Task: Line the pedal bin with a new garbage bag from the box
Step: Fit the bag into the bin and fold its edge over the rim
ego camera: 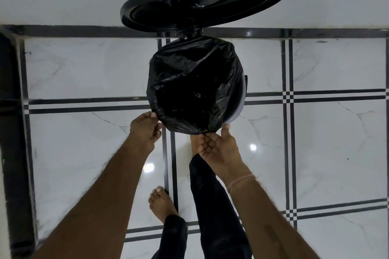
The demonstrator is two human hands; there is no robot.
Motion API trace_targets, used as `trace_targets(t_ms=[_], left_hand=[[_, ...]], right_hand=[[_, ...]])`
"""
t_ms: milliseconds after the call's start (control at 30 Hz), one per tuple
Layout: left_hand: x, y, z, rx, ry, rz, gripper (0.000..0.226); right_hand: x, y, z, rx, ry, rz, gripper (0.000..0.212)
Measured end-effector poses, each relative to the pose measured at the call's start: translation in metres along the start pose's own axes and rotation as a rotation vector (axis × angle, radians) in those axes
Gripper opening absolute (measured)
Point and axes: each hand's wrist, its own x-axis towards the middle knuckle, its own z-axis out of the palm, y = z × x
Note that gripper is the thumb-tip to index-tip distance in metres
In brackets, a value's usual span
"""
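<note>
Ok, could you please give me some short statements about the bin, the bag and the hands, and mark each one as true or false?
1. The lid of the pedal bin stands open. True.
2. The garbage bag in the bin is white. False: it is black.
3. The left hand pinches the bag's edge at the bin's rim. True.
4. The box of bags stands on the floor beside the bin. False: no box is in view.
5. The person wears shoes. False: the left foot is bare.
</note>
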Motion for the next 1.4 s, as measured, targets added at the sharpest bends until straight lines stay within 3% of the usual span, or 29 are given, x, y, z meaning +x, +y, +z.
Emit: trace_targets(t_ms=[167,267,367,500,567,633,900,1033,1167,1400], left_hand=[[0.001,-0.001,0.006,0.292,0.104,0.232,0.011],[0.003,-0.004,0.006,0.525,0.187,0.376,0.008],[0.003,-0.003,0.008,0.406,0.202,0.301,0.012],[0.000,0.004,0.010,0.131,0.106,0.118,0.018],[-0.006,0.009,0.013,0.002,0.061,0.089,0.012],[-0.012,0.014,0.015,-0.067,0.025,0.097,0.025],[-0.012,0.020,0.019,-0.009,0.052,0.175,0.020],[-0.006,0.019,0.021,0.002,0.102,0.207,0.027],[-0.006,0.019,0.026,-0.005,0.134,0.231,0.017],[0.001,0.019,0.020,-0.050,0.118,0.146,0.013]], right_hand=[[-0.006,-0.009,0.010,0.236,0.080,0.078,0.076],[-0.010,-0.004,0.015,0.201,0.107,0.080,0.077],[-0.011,-0.006,0.017,0.185,0.091,0.093,0.081],[-0.009,-0.015,0.014,0.171,0.134,0.047,0.080],[-0.011,-0.022,0.007,0.125,0.155,-0.022,0.075],[-0.013,-0.030,-0.002,0.117,0.132,-0.085,0.071],[-0.010,-0.067,-0.007,0.127,0.063,-0.300,0.049],[-0.001,-0.091,0.002,-0.120,0.183,-0.417,0.036],[0.014,-0.110,0.013,-0.245,0.327,-0.440,0.015],[0.050,-0.140,0.004,-0.042,0.304,-0.289,0.032]])
